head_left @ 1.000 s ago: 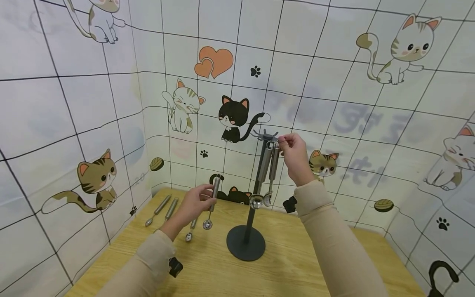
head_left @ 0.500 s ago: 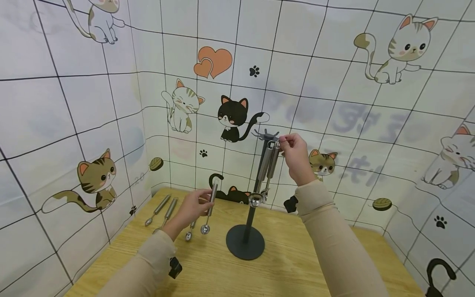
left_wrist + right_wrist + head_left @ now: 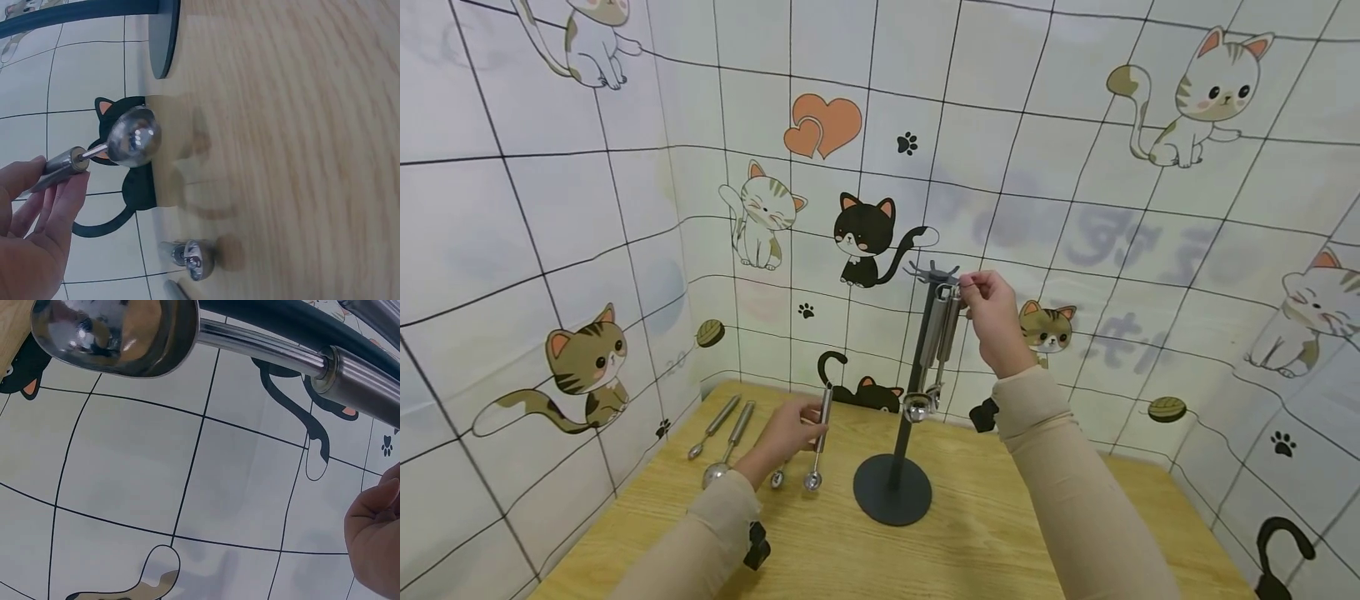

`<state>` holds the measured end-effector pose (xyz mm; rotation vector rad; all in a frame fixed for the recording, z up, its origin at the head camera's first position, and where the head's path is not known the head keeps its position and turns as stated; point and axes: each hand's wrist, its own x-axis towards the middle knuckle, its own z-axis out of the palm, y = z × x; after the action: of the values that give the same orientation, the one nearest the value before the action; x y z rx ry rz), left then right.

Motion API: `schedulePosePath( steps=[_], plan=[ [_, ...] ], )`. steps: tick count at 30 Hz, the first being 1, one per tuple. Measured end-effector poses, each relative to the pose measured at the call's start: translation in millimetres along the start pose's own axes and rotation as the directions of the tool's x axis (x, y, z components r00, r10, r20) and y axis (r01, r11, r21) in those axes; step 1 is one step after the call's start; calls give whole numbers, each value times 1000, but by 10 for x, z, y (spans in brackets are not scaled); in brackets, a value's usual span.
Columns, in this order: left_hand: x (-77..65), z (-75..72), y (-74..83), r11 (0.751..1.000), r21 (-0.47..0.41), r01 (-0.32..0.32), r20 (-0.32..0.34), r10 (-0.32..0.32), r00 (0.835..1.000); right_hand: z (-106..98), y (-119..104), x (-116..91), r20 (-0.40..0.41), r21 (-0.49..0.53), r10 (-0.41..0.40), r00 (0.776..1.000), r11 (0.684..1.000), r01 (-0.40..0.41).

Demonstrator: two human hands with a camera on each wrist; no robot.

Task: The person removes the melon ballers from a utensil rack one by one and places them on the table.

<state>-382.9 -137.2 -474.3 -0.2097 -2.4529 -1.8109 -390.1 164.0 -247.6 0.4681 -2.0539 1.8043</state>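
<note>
My left hand (image 3: pixel 788 429) holds a small metal melon baller (image 3: pixel 825 417) by its handle, bowl downward. In the left wrist view its round bowl (image 3: pixel 134 137) appears just off the tabletop. My right hand (image 3: pixel 996 321) is raised at the top of a dark utensil stand (image 3: pixel 892 492), thumb and fingers pinching at the tip of a hook; the exact contact is small and partly hidden. Below that hang two metal scoops (image 3: pixel 937 329), side by side. The right wrist view shows one large scoop bowl (image 3: pixel 112 334) close up, with the right hand (image 3: pixel 378 531) at the edge.
Further metal scoops lie at the left of the wooden table (image 3: pixel 1000 517): a small one (image 3: pixel 722 417), a larger one (image 3: pixel 741 425), and one (image 3: pixel 777 478) partly behind the left hand. A cat-patterned wall covering (image 3: pixel 1015 192) stands close behind the stand.
My left hand has lowered the melon baller toward the table and slightly left. The hanging scoops have swung a little. The right hand keeps its place at the hooks.
</note>
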Motion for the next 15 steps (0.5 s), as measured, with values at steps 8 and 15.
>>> schedulePosePath(
  steps=[8,15],
  plan=[
    [61,21,-78,998,47,41,8,-42,999,-12,-3,6,-5,15,19,1000,1000,-19],
    [106,-2,-150,995,77,59,11,-60,998,-14,-7,-5,13,75,18,1000,997,-19]
  ],
)
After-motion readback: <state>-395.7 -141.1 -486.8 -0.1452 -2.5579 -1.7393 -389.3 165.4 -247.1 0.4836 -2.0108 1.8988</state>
